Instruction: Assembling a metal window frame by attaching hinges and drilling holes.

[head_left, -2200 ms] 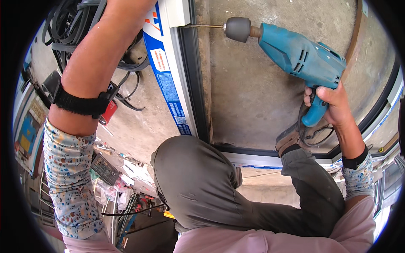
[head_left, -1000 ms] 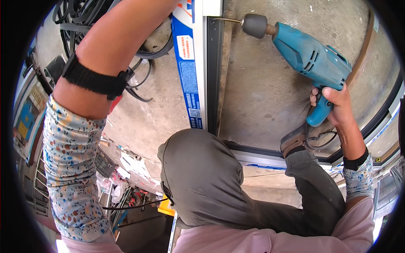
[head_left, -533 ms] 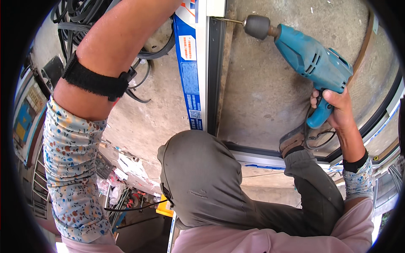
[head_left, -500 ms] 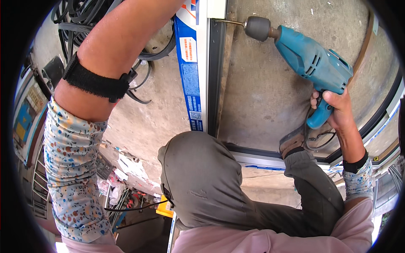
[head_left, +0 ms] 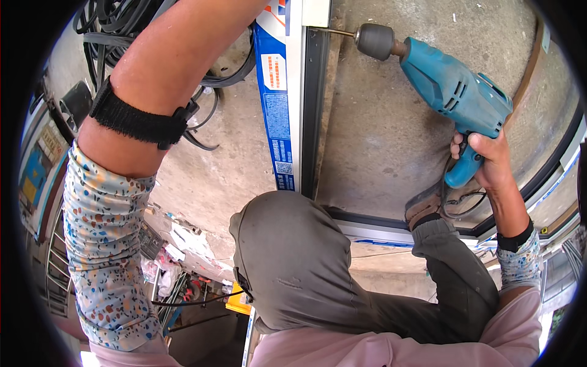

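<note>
My right hand is wrapped round the pistol grip of a teal power drill, the thumb across the back of the handle. From its dark chuck a thin drill bit points left, its tip against or hidden at the inner side of a dark metal frame bar. Whether the tip is inside the metal I cannot tell. White edging and blue printed protective film run along the bar's outer side. My left forearm reaches up past the upper edge, so my left hand is out of view.
Coiled black strips lie on the concrete at the upper left. The frame's lower bar runs near my shoe and bent knee. The drill's cord loops beside the shoe. Assorted tools and a yellow object are at the lower left.
</note>
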`<control>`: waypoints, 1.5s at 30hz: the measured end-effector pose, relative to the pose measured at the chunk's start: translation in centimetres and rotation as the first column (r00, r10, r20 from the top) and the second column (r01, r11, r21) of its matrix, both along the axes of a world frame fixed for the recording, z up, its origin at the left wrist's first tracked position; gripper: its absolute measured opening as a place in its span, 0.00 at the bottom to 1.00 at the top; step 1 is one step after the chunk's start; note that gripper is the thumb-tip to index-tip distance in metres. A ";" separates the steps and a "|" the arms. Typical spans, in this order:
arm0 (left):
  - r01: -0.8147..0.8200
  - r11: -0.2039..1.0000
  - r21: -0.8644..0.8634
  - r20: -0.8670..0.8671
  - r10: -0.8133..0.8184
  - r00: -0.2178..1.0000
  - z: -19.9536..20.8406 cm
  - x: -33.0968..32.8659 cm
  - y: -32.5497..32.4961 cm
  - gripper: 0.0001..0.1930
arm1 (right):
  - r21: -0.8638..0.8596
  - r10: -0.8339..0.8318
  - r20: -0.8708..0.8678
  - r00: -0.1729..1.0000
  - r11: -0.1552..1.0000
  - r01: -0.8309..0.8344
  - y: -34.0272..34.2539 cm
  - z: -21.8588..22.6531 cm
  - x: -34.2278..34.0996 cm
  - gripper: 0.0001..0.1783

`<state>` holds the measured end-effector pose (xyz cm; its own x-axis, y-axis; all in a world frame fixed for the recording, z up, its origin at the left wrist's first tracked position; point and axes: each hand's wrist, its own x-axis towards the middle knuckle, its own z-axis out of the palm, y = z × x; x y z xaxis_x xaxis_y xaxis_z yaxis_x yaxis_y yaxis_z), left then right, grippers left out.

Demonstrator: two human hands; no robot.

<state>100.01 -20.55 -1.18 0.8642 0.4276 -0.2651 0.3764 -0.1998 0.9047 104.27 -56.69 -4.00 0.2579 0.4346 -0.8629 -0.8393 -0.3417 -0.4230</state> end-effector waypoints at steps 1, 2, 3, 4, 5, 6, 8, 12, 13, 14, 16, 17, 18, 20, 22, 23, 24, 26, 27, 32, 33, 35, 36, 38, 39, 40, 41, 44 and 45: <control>-0.055 0.996 0.072 -0.022 0.057 0.998 -0.3 0.2 -0.2 0.25 | 0.003 0.002 -0.002 1.000 1.000 -0.002 0.1 0.0 0.0 0.30; -0.106 0.984 0.143 -0.040 0.113 0.993 -0.5 0.4 -0.5 0.25 | 0.001 0.002 -0.002 1.000 1.000 -0.002 0.0 0.0 0.0 0.30; -0.107 0.984 0.142 -0.041 0.113 0.993 -0.3 0.2 -0.3 0.25 | 0.003 0.001 0.001 1.000 1.000 -0.001 0.0 0.0 0.0 0.30; -0.055 0.994 0.099 -0.031 0.058 0.998 0.2 0.0 -0.1 0.25 | 0.006 -0.001 0.003 1.000 1.000 0.001 -0.1 0.0 0.0 0.30; -0.002 0.998 0.059 -0.018 0.003 1.000 0.5 -0.1 0.0 0.25 | 0.006 -0.001 0.003 1.000 1.000 0.001 0.0 0.0 0.0 0.30; -0.002 0.998 0.059 -0.019 0.003 1.000 0.5 -0.2 0.0 0.25 | 0.004 -0.001 0.005 1.000 1.000 0.001 0.0 0.1 0.0 0.30; -0.008 1.000 0.021 0.012 0.008 1.000 0.3 -0.3 0.0 0.26 | 0.001 0.000 0.006 1.000 1.000 0.000 0.0 0.0 0.0 0.30; 0.000 0.999 0.033 -0.005 0.000 1.000 0.5 -0.3 0.0 0.26 | -0.015 -0.003 0.003 1.000 1.000 0.003 -0.2 -0.1 0.0 0.31; -0.010 0.998 0.055 -0.009 0.011 1.000 0.4 -0.3 -0.1 0.26 | -0.024 0.000 0.004 1.000 1.000 0.000 -0.2 -0.1 0.1 0.31; -0.021 0.996 0.082 -0.013 0.022 1.000 0.5 -0.4 0.0 0.26 | -0.020 0.000 0.003 1.000 1.000 0.000 -0.1 0.0 0.1 0.31; -0.028 0.993 0.116 -0.038 0.032 0.999 -1.1 0.2 0.8 0.26 | -0.006 -0.001 0.004 1.000 1.000 0.001 0.1 0.2 0.0 0.31; -0.031 0.989 0.143 -0.062 0.041 0.997 -1.0 0.8 0.5 0.27 | -0.008 -0.002 0.003 1.000 1.000 0.002 0.0 0.1 -0.1 0.31; -0.030 0.990 0.141 -0.063 0.040 0.997 -0.7 0.8 0.1 0.27 | -0.017 -0.009 -0.001 1.000 1.000 0.009 0.0 -0.1 -0.2 0.31; -0.060 0.990 0.129 -0.090 0.072 0.993 0.5 0.4 -0.8 0.27 | -0.028 -0.017 -0.005 1.000 0.999 0.016 0.0 -0.1 -0.2 0.31; -0.045 0.992 0.118 -0.076 0.054 0.996 0.1 0.2 -0.2 0.27 | -0.023 -0.006 0.005 1.000 1.000 0.006 -0.1 0.0 -0.1 0.31; -0.030 0.993 0.112 -0.062 0.037 0.997 0.2 0.1 0.0 0.27 | -0.021 -0.006 0.004 1.000 1.000 0.006 -0.1 -0.1 -0.1 0.31; -0.030 0.993 0.114 -0.063 0.037 0.997 0.2 0.1 -0.1 0.27 | -0.022 -0.004 0.002 1.000 1.000 0.004 -0.1 -0.2 -0.1 0.31; -0.064 0.984 0.164 -0.088 0.079 0.993 0.4 0.3 -0.5 0.27 | -0.022 -0.002 0.002 1.000 1.000 0.002 -0.2 -0.2 0.0 0.30; -0.064 0.984 0.165 -0.087 0.079 0.993 0.3 0.2 -0.4 0.27 | -0.020 0.002 0.013 1.000 1.000 -0.002 -0.3 -0.2 0.1 0.30; 0.003 1.000 -0.018 -0.023 -0.004 1.000 0.6 -0.2 0.1 0.27 | -0.040 0.025 0.018 1.000 0.999 -0.024 0.7 0.1 0.0 0.30; 0.003 1.000 -0.022 -0.021 -0.004 1.000 0.3 -0.2 0.0 0.27 | 0.003 0.035 0.072 0.997 0.999 -0.035 1.3 0.0 -0.3 0.30; -0.019 0.971 0.240 0.018 0.015 1.000 -1.0 0.1 0.2 0.26 | 0.058 0.051 0.137 0.989 0.997 -0.060 2.0 -0.7 -0.1 0.30; -0.028 0.970 0.241 0.018 0.025 1.000 -1.5 0.0 0.7 0.26 | 0.058 0.063 0.052 0.997 0.996 -0.066 1.7 -0.6 -0.1 0.30; 0.069 0.964 0.259 0.021 -0.077 0.997 -2.6 0.3 2.4 0.25 | 0.059 0.059 -0.018 0.998 0.997 -0.058 0.7 -0.5 -0.4 0.31; 0.054 0.970 0.239 -0.049 -0.044 0.998 -2.1 0.3 2.1 0.25 | 0.066 0.064 -0.001 0.998 0.996 -0.064 -0.3 -0.5 -0.3 0.31; 0.039 0.963 0.266 -0.034 -0.031 0.999 -2.1 0.3 2.0 0.26 | 0.029 0.041 -0.034 0.999 0.999 -0.040 -1.3 -0.4 0.1 0.31; 0.024 0.958 0.285 -0.013 -0.021 1.000 -2.7 0.3 1.6 0.28 | -0.016 0.014 -0.060 0.998 1.000 -0.015 -2.6 -0.4 0.8 0.31; 0.030 0.946 0.322 -0.052 -0.014 0.999 -2.1 -0.5 3.1 0.30 | -0.020 0.051 -0.082 0.995 0.998 -0.052 -6.8 -0.5 4.1 0.33; 0.066 0.950 0.305 -0.100 -0.037 0.994 -1.6 -1.9 3.9 0.29 | -0.024 0.049 -0.074 0.996 0.998 -0.051 -7.7 -0.5 4.8 0.33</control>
